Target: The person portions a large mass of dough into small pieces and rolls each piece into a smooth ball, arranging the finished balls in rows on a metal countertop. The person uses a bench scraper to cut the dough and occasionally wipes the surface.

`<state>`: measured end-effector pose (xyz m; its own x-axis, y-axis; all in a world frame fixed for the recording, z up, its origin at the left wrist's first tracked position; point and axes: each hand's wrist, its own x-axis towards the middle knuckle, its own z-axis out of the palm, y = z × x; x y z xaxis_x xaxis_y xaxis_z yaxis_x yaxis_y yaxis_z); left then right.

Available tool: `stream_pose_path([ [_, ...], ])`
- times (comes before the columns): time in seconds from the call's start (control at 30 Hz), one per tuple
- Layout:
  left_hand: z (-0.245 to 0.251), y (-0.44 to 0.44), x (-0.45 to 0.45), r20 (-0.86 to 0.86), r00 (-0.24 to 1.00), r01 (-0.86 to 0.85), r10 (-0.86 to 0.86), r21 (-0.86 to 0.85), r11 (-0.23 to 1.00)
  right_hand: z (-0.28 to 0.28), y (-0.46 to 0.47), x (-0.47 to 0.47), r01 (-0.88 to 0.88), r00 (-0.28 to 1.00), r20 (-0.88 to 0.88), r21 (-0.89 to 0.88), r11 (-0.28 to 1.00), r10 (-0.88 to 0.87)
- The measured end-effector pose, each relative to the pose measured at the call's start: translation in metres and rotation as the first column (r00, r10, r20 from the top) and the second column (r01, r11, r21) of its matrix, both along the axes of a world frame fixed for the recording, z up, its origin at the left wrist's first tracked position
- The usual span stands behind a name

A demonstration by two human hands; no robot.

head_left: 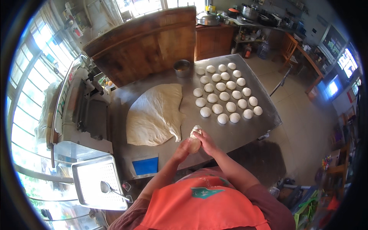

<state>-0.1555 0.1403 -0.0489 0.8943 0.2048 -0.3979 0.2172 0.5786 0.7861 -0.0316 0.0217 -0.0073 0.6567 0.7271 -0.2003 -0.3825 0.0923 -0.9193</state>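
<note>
Between both hands, just above the front part of the metal table [207,129], I hold a piece of dough [195,146]. My left hand [184,148] cups it from the left and below. On the other side my right hand [206,141] grips it, with the thumb across its upper part. A large, flat sheet of dough [152,118] lies to the left, its narrow torn end pointing toward my hands. Beyond my right hand, many round dough balls [225,96] sit in loose rows, apart or nearly touching.
A blue dough scraper [145,166] lies at the table's front left. A metal pot [181,68] stands by the tall wooden board [149,46]. Left are a machine with rollers [89,112] and a perforated tray [92,178] bearing a ladle [106,187]. Tiled floor [264,69] extends rightward.
</note>
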Motion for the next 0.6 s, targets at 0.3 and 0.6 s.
stream_pose_path([
  [0.3, 0.076, -0.043, 0.006, -0.113, 0.993, 0.026, 0.035, 0.499, 0.866, -0.018, -0.010, 0.022, 0.311, 0.861, 0.503, -0.401, 0.862, -0.076],
  [0.6, -0.039, -0.026, -0.028, -0.484, 0.809, -0.334, 0.334, 0.089, 0.938, -0.076, -0.021, 0.029, 0.344, 0.830, 0.523, -0.753, 0.561, 0.194],
])
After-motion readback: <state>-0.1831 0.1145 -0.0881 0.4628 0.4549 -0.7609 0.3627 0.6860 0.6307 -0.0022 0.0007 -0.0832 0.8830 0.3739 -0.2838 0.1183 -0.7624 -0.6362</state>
